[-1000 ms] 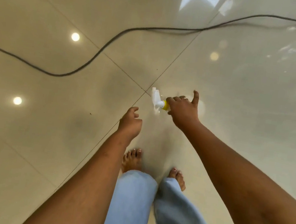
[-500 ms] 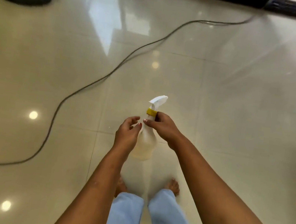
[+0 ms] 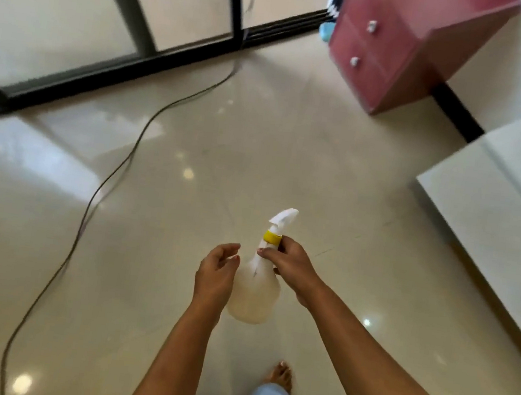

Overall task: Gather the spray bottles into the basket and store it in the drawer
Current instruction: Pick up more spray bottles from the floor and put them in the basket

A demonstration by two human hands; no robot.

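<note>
Over the tiled floor (image 3: 148, 282), in front of the person, one spray bottle (image 3: 254, 296) hangs upright in the air, clear of any surface.

The right hand (image 3: 290, 264) pinches its narrow neck just under the yellow collar (image 3: 272, 237). This grip lets the round body hang plumb and keeps the white trigger head (image 3: 283, 218) free and unpressed.

The left hand (image 3: 214, 272) is released and holds nothing, with its fingers loosely curved beside the bottle's body. Contact cannot be confirmed. In my judgement it is placed to steady or take over the bottle.

A pink cabinet (image 3: 399, 66) stands well apart at the far wall, beside the dark door frame (image 3: 185, 51). Both of its knobbed drawers (image 3: 365, 42) are closed.

No basket shows, so the bottle is judged to be in transit, with storage not yet begun.

A dark cable (image 3: 116, 171) trails across the floor to the left. It is a trip risk on that side but lies off the direct line to the cabinet.
</note>
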